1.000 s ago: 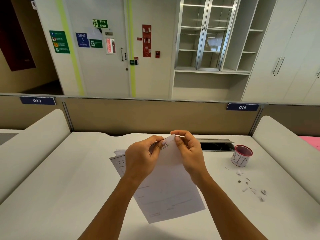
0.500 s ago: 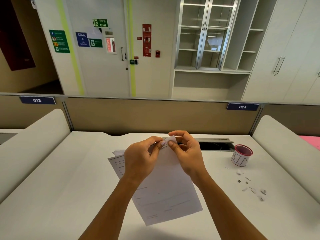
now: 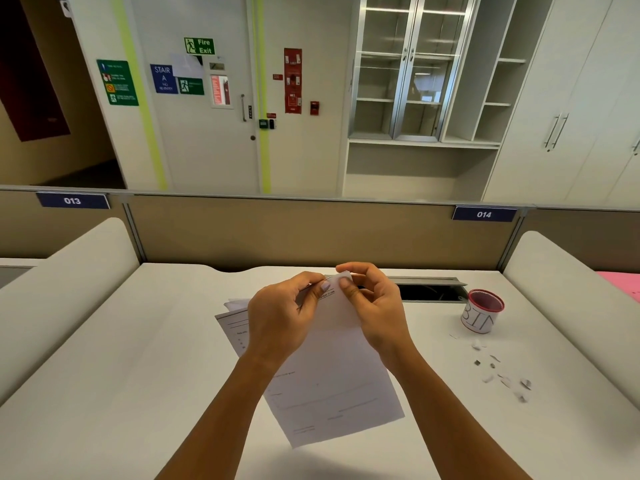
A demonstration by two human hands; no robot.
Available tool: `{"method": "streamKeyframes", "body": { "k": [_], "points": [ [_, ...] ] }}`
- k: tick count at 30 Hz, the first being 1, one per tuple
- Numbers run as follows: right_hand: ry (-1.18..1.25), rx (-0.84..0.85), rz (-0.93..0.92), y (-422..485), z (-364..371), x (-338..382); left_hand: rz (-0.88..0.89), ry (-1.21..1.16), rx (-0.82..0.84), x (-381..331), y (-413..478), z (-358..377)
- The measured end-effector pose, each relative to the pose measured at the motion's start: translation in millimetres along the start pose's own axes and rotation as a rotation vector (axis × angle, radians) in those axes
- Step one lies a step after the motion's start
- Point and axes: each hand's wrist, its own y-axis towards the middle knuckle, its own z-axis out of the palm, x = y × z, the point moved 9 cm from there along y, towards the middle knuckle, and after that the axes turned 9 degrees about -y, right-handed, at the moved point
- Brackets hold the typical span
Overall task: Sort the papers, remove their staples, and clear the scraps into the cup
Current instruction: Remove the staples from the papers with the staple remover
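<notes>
I hold a set of white printed papers (image 3: 332, 382) up above the desk, its lower end hanging toward me. My left hand (image 3: 280, 320) pinches the top edge from the left. My right hand (image 3: 374, 306) pinches the top corner between thumb and forefinger, and that corner is bent over. No staple is discernible there. More papers (image 3: 232, 308) lie on the desk behind my left hand, mostly hidden. A white cup (image 3: 480, 315) with a red rim, marked BIN, stands at the right. Several small paper scraps (image 3: 498, 372) lie scattered in front of the cup.
The white desk (image 3: 104, 375) has padded side dividers (image 3: 69, 278) left and right and a tan partition (image 3: 311, 233) at the back. An open cable slot (image 3: 429, 291) sits in the desk just behind my right hand. Something pink (image 3: 623, 285) lies beyond the right divider.
The papers have shifted slightly lower and left. My right fingers have worked at the top corner, folding it over more; my left hand kept its pinch.
</notes>
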Motion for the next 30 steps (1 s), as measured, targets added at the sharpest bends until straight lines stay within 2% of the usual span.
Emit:
{"method": "streamKeyframes", "body": {
  "k": [4,7,12,16,20,24,28,30],
  "points": [
    [0.004,-0.029,-0.014,0.4,-2.6,1.1,0.016,0.017,-0.001,-1.4,1.7,-0.7],
    [0.009,0.020,-0.017,-1.1,0.1,-4.1,-0.010,0.016,-0.047,3.7,6.4,-9.8],
    [-0.246,0.254,0.134,-16.0,8.5,-61.1,-0.147,-0.031,-0.234,25.2,14.6,-46.0],
    [-0.426,0.373,0.153,-39.6,4.7,-103.4,-0.201,-0.022,-0.320,39.8,17.9,-68.5],
    [-0.453,0.352,0.173,-54.6,-5.9,-120.1,-0.247,-0.075,-0.337,59.6,17.1,-73.5],
    [-0.479,0.265,0.114,-54.1,-14.5,-113.2,-0.254,-0.134,-0.331,69.9,17.7,-74.5],
    [-0.542,0.175,0.033,-51.5,-26.5,-101.0,-0.319,0.029,-0.404,91.7,13.2,-90.0],
    [-0.615,0.097,-0.048,-50.4,-32.9,-92.0,-0.430,0.102,-0.428,108.6,2.4,-89.9]
  ]
}}
